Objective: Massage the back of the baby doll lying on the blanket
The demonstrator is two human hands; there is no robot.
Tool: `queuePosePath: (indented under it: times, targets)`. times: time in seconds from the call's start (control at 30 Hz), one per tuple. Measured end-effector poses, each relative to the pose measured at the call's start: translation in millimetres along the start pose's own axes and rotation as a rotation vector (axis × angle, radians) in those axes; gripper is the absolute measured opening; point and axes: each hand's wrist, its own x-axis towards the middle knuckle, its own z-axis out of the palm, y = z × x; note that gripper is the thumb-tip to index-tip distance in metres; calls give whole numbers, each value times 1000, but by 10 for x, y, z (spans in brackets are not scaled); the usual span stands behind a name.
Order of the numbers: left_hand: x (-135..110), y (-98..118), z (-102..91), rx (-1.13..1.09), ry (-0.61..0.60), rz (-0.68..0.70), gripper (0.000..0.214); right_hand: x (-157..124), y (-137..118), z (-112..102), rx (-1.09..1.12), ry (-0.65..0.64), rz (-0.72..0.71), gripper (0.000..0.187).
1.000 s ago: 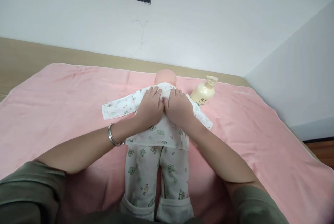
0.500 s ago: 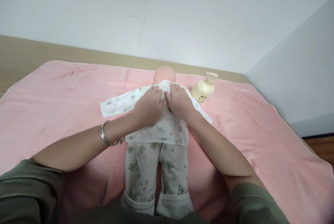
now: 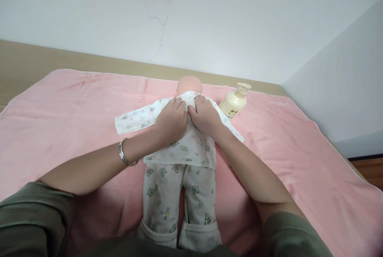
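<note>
A baby doll (image 3: 189, 85) lies stretched out with its bald head at the far end, no face showing. It wears a white printed shirt (image 3: 191, 151) and matching printed trousers (image 3: 163, 193). My left hand (image 3: 172, 119) rests palm down on the upper part of the shirt, left of the middle, fingers laid flat. Beside it, on the right half, my right hand (image 3: 206, 117) lies the same way, its thumb near the left hand. Both palms are hidden, and neither hand grips anything I can see. A silver bangle (image 3: 125, 152) circles my left wrist.
Under the doll spreads a pink blanket (image 3: 74, 121) over a wooden surface (image 3: 36, 55). A pale yellow pump bottle (image 3: 235, 101) stands tilted in view just right of the doll's shoulder. A white wall (image 3: 224, 21) rises behind.
Both hands stay on the doll's upper body with hardly any shift. The bangle has slid slightly toward my left hand. Doll and bottle are in the same places.
</note>
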Motion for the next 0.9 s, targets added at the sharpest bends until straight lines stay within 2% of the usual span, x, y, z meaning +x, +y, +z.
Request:
queuePosePath:
  times: [0.13, 0.27, 0.33, 0.43, 0.53, 0.6, 0.67, 0.8, 0.9]
  targets:
    - [63, -43, -40, -46, -53, -49, 35, -144, -129, 1, -71, 14, -26, 52]
    - [210, -219, -43, -88, -75, -145, 31, -417, -310, 57, -173, 80, -146, 54]
    - [225, -265, -20, -83, -66, -150, 32, -454, -322, 72, -162, 80, -178, 54]
    - [142, -215, 24, -29, -35, -75, 37, -318, -218, 65, -67, 55, -155, 53]
    - [5, -81, 51, 26, -11, 6, 45, -95, -62, 41, 10, 2, -64, 55]
    - [-40, -15, 39, 16, -5, 9, 49, -16, -5, 31, 34, -29, -21, 58]
    - [-13, -5, -1, -33, -28, -53, 47, -40, -20, 25, 27, -30, -14, 61]
    - [166, -124, -100, -160, -74, -240, 29, -295, -221, -1, -38, 8, -67, 60]
    - [236, -209, -100, -217, -62, -240, 23, -418, -335, -17, -39, 14, -109, 57]
